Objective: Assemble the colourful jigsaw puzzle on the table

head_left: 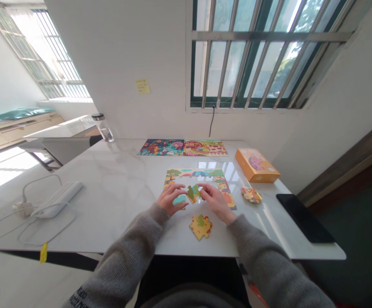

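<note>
A green and yellow jigsaw puzzle piece (193, 193) is pinched between the thumb and fingers of my right hand (216, 200). To its left, my left hand (173, 198) has its thumb and fingers apart, with the fingertips close to the piece's left edge. Both hands are over a partly assembled puzzle border (224, 185) of colourful pieces, with bare white table showing inside it. Nearer to me lies a small pile of yellow puzzle pieces (200, 226). Another pile of pieces (251, 195) lies right of the border. My left hand hides the border's left side.
Two finished-looking pictures (162, 147) lie by the wall. An orange box (257, 165) stands back right, near a black tablet-like slab (304, 217). At left, a white power strip (59, 199) trails cables. A clear bottle (104, 128) stands at the far left table edge.
</note>
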Action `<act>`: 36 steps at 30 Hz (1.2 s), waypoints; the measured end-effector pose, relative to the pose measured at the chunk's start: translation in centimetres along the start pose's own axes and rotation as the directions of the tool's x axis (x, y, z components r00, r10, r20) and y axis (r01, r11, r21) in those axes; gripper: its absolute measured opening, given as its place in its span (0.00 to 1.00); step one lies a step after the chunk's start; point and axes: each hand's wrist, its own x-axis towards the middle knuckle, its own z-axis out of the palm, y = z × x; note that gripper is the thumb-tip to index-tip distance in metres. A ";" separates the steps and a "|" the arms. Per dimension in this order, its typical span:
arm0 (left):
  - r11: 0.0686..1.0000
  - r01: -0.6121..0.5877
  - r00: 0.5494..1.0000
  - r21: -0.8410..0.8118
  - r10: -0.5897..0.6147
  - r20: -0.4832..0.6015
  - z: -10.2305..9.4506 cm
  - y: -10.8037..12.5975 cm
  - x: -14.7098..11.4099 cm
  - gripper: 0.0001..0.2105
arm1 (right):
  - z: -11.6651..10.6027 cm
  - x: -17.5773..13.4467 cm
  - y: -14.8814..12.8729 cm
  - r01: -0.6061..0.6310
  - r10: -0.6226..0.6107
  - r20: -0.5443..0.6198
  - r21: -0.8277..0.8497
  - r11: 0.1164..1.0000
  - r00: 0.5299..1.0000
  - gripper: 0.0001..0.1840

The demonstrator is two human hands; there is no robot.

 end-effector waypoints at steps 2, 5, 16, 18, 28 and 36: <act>1.000 -0.025 1.000 0.014 0.025 0.013 0.2 -0.3 -0.2 0.14 | -0.2 0.1 0.2 0.027 -0.027 -0.002 -0.071 0.997 1.000 0.17; 0.995 -0.096 0.993 0.004 0.096 0.074 0.4 -0.5 -0.4 0.18 | -0.2 0.1 0.4 0.060 -0.059 0.014 -0.141 0.988 0.998 0.15; 0.989 -0.067 0.996 -0.129 0.074 0.052 0.5 -0.1 -0.3 0.09 | -0.3 -0.4 -0.2 0.230 -0.193 0.163 -0.256 0.939 0.968 0.15; 0.987 -0.036 0.998 -0.154 0.043 0.044 0.4 -0.2 -0.2 0.09 | -0.4 -0.6 -0.4 0.346 -0.282 0.235 -0.308 0.886 0.930 0.22; 0.989 0.072 0.988 -0.132 -0.053 0.144 -0.1 -0.9 -0.5 0.09 | -0.5 -1.2 0.1 0.433 -0.276 0.345 -0.561 0.706 0.897 0.19; 0.992 0.107 0.956 -0.073 -0.082 0.280 0.7 -2.2 -0.8 0.12 | -0.1 -1.3 0.2 0.438 -0.210 0.403 -0.636 0.635 0.891 0.16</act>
